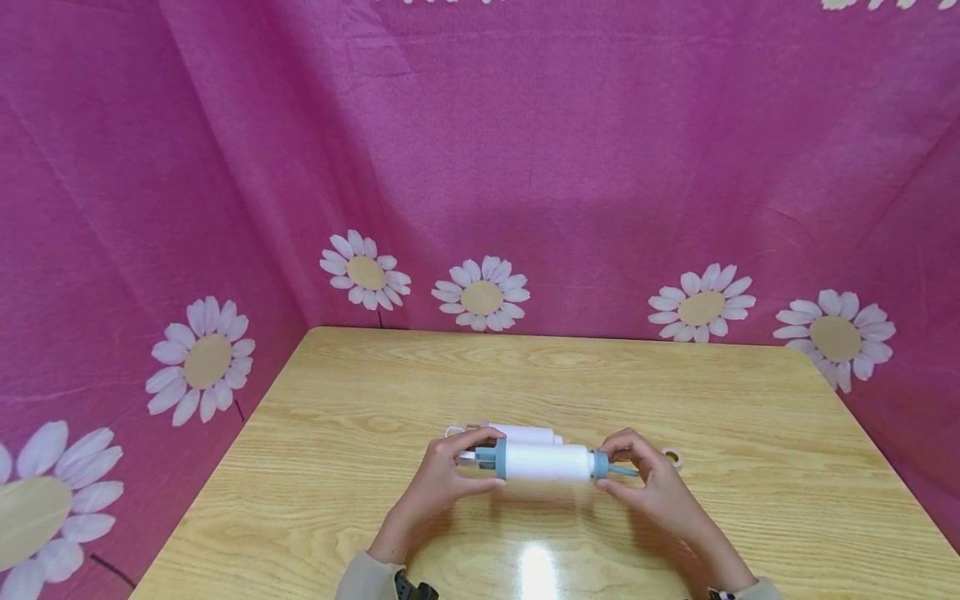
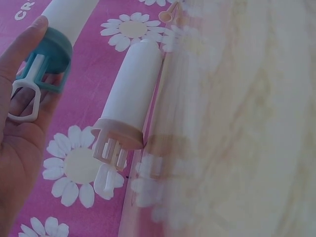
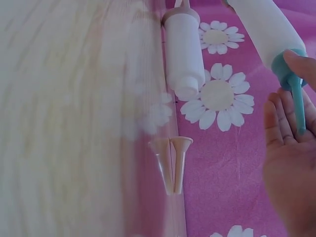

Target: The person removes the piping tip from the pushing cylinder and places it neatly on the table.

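Two white tubes lay near the middle of the desk (image 1: 750,400). The blue-capped tube (image 1: 545,462) was held just above the wood: the left hand (image 1: 442,483) had its grip curled round the plunger end, and the right hand (image 1: 651,487) had its grip pinched on the blue nozzle (image 1: 621,471). The second, beige-capped tube (image 1: 525,434) lay just behind it on the wood. One small beige nozzle (image 1: 672,456) lay beside the right hand. Bare wood stretched to every desk edge; pink daisy cloth (image 1: 570,167) walled three sides.

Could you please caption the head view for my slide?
Both hands hold a white plastic syringe-like tube with blue ends above a wooden table.
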Demonstrator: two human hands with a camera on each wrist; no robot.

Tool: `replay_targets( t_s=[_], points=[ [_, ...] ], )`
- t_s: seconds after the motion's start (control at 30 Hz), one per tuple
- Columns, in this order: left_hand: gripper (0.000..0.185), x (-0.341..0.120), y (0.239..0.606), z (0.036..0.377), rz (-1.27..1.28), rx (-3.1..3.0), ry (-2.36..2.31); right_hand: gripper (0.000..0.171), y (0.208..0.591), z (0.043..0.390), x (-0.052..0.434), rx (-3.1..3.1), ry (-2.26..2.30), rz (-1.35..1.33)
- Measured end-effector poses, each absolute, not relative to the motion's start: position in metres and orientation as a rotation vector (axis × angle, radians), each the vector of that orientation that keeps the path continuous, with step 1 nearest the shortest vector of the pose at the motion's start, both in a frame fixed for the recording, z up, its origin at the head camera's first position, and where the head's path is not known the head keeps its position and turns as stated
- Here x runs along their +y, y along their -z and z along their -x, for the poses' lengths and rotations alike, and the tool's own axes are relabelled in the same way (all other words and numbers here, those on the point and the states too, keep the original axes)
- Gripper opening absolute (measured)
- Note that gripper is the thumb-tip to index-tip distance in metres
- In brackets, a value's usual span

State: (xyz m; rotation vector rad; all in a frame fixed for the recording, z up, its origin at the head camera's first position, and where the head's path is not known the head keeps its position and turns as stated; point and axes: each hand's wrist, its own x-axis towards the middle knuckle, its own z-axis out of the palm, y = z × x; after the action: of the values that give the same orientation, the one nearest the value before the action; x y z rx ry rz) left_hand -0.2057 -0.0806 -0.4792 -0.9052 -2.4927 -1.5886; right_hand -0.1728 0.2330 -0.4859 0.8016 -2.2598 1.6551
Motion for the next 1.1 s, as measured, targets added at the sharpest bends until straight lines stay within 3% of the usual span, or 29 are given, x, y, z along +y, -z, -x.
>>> replay_targets(
  t_s=[0.8, 1.1],
  points=[
    [0.055, -0.099, 0.486, 0.200, 0.895, -2.573, 1.422, 0.035, 0.488, 0.173, 0.238, -2.203, -1.772, -0.781],
    [0.047, -0.103, 0.492, 0.202, 0.920, -2.684, 1.444, 0.035, 0.491, 0.176, 0.238, -2.194, -1.757, -0.798]
  ],
)
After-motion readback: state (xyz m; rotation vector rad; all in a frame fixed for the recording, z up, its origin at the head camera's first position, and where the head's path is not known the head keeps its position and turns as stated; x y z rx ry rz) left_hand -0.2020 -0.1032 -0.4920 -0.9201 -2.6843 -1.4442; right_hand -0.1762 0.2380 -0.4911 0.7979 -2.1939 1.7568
